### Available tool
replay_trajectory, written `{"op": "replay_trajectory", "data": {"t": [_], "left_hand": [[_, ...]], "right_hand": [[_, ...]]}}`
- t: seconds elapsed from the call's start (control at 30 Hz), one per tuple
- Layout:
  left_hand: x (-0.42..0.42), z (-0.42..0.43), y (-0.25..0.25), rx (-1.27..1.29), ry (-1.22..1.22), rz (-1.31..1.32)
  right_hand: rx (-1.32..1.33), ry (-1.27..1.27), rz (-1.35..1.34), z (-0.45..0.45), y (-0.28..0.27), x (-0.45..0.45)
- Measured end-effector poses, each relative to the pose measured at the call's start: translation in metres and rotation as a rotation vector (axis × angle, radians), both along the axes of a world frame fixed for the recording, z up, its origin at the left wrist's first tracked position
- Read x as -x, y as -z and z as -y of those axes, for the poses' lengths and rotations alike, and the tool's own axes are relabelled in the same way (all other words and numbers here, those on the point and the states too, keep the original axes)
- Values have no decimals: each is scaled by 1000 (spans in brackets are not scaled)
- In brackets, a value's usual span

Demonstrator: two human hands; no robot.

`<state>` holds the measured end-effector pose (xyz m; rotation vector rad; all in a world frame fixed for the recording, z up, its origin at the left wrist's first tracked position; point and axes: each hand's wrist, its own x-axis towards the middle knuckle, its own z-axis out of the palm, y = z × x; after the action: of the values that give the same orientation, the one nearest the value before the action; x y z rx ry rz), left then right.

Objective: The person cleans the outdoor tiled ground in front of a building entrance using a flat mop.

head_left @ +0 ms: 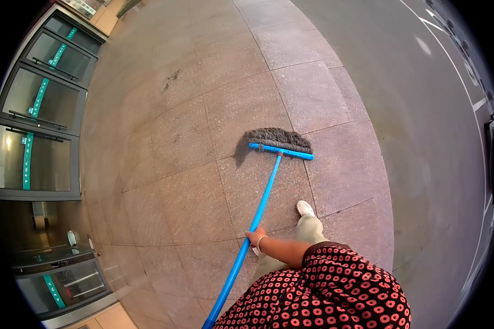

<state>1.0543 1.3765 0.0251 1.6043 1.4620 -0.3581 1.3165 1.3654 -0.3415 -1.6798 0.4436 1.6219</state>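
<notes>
My right grip [255, 237] is curling around the blue pole [264, 197] of the mop, whose head [274, 135] is lying on the paving [181, 208] ahead of the grip and slightly to its right. The pole's long axis is running obliquely from lower left, beside my body, up to the bar [293, 153], which is lying crosswise to it; the grey fringe is spreading mostly beyond, its left end trailing back toward me. My right forearm is reaching leftward across my front from its patterned sleeve [315, 249]. My left grip is lying outside the frame, its state remaining unknown. One shoe [305, 208] is pointing toward the bar, apart from it.
</notes>
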Motion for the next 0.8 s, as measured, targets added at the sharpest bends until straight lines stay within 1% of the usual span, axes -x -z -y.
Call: {"op": "replay_trajectory", "data": {"t": [0.07, 0.1, 0.13, 0.17, 0.2, 0.23, 0.27, 0.3, 0.33, 0.37, 0.4, 0.47, 0.5, 0.57, 0.67, 0.73, 0.8], "left_hand": [[-44, -5, 46, 16, 21, 5], [-68, -10, 61, 21, 36, 4], [-114, -21, 67, 73, -69, 23], [-175, -39, 68, 126, -178, 35], [-215, -54, 81, 117, -113, 69], [-256, -65, 93, 156, -73, 144], [-300, -71, 104, 136, -44, 190], [-333, -79, 125, 136, -28, 226], [-376, -81, 135, 140, 0, 233], [-416, -82, 145, 142, 50, 270], [-448, -84, 167, 126, 102, 297], [-511, -76, 191, 224, 123, 329], [-538, -64, 199, 223, 171, 359], [-565, -22, 213, 233, 211, 390], [-570, 51, 228, 112, 384, 415], [-536, 88, 228, 25, 441, 354], [-476, 108, 237, 6, 448, 357]], "right_hand": [[-160, 248, -48, 10, 13, -74], [-203, 238, -10, 21, 22, -110], [-243, 226, 25, 41, 30, -143], [-224, 279, 25, 62, 22, -176], [-211, 333, 34, 87, 15, -201], [-155, 430, 30, 119, 19, -212], [-98, 526, 28, 151, 24, -224], [-4, 545, 79, 185, 32, -232], [84, 607, 94, 220, 37, -237], [191, 622, 139, 256, 44, -237], [201, 633, 144, 292, 49, -236], [438, 653, 222, 359, 55, -225], [478, 680, 225, 387, 56, -220], [529, 701, 232, 429, 59, -209], [588, 717, 226, 455, 62, -191], [516, 634, 225, 439, 56, -188], [424, 598, 207, 412, 57, -181]]}}
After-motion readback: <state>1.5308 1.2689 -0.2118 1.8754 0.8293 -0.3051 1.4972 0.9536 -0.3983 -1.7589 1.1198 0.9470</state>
